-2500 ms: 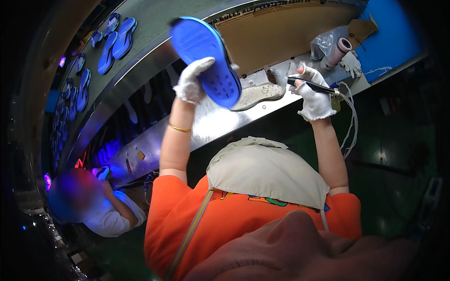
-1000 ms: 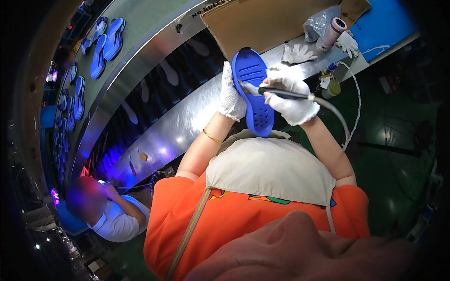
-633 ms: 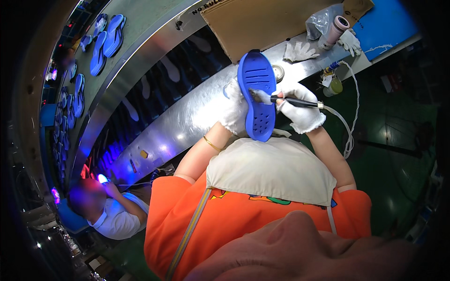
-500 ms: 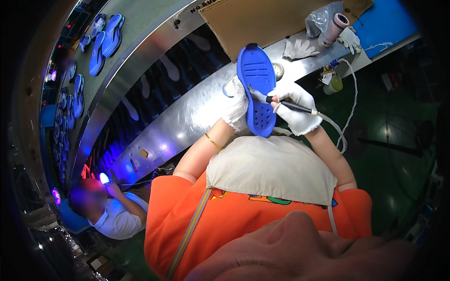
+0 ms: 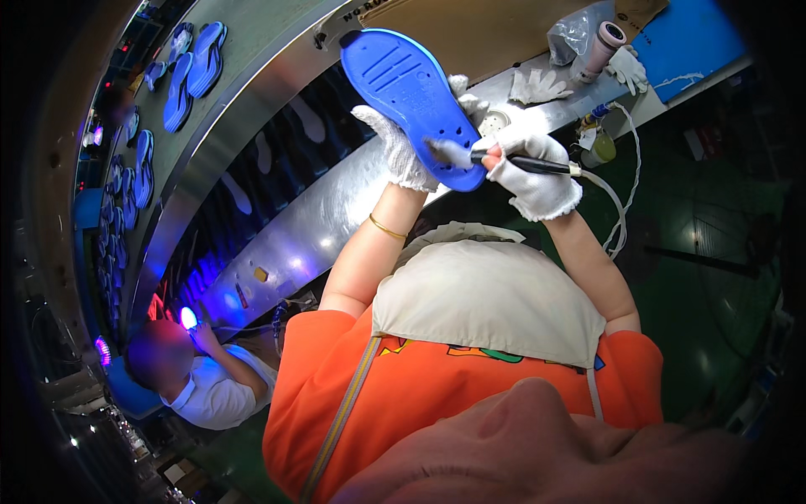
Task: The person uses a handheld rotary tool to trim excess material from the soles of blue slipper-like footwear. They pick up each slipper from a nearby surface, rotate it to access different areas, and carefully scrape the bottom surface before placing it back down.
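A blue shoe sole (image 5: 405, 80) is held up over the metal ledge, tilted with its broad end toward the far left. My left hand (image 5: 393, 153), in a white knit glove, grips it. The thumb side shows at the sole's left edge, and fingertips come out beyond its right edge. In my right hand (image 5: 539, 186), also gloved but with bare fingertips showing, is a black-handled brush (image 5: 541, 165) with a thin hose (image 5: 619, 206) at its back end. The brush's pale bristles lie at the sole's narrow, near end, beside small holes.
Blue sandals (image 5: 203, 63) line a green conveyor belt at left. Dark slots below hold pale sole shapes (image 5: 307, 119). Along the metal ledge (image 5: 332, 206) are a round white dish (image 5: 494, 123), spare gloves (image 5: 537, 86) and a pink bottle (image 5: 601, 52). A cardboard box (image 5: 495, 29) stands behind; a co-worker (image 5: 214, 391) sits lower left.
The sole has moved up and left and now leans left. My left hand has turned with it. The brush has gone from the sole's middle to its near end.
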Demonstrator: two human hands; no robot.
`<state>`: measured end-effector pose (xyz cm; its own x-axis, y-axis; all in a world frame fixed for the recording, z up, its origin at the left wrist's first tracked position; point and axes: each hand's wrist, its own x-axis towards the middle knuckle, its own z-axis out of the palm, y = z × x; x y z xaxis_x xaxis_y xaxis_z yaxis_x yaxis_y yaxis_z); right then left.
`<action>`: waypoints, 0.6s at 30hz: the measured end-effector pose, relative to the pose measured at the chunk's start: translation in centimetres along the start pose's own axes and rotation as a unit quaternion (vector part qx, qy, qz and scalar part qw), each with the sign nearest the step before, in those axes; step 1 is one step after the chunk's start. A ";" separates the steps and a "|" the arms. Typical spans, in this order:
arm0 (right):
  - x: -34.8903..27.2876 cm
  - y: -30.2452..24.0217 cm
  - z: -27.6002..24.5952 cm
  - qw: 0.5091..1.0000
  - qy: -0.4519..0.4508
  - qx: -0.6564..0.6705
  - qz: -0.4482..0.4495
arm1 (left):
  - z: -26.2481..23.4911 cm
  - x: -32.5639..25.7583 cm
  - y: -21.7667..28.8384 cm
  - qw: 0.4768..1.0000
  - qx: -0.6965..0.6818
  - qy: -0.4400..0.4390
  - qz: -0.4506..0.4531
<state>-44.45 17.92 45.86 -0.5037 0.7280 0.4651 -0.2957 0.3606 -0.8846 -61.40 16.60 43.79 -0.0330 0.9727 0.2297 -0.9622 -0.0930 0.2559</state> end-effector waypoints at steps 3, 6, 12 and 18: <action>0.1 -0.2 0.5 0.996 -0.033 -0.065 -0.047 | -0.8 0.9 0.6 0.999 0.025 -0.043 0.010; -0.4 0.4 0.5 0.990 -0.056 0.063 0.109 | -1.5 1.3 1.4 0.991 0.001 -0.134 -0.008; -0.3 1.1 -0.2 0.995 0.002 0.006 0.100 | -1.5 1.5 2.7 0.980 0.008 -0.184 -0.077; 1.3 -0.2 -1.1 0.953 -0.157 0.000 0.260 | -1.5 1.9 4.0 0.945 0.294 -0.102 -0.099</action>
<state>-44.16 19.45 46.63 -0.8004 0.5975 -0.0486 0.0601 -0.0006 -0.9982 -65.75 18.41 43.89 0.2428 0.9277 0.2835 -0.6260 -0.0735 0.7764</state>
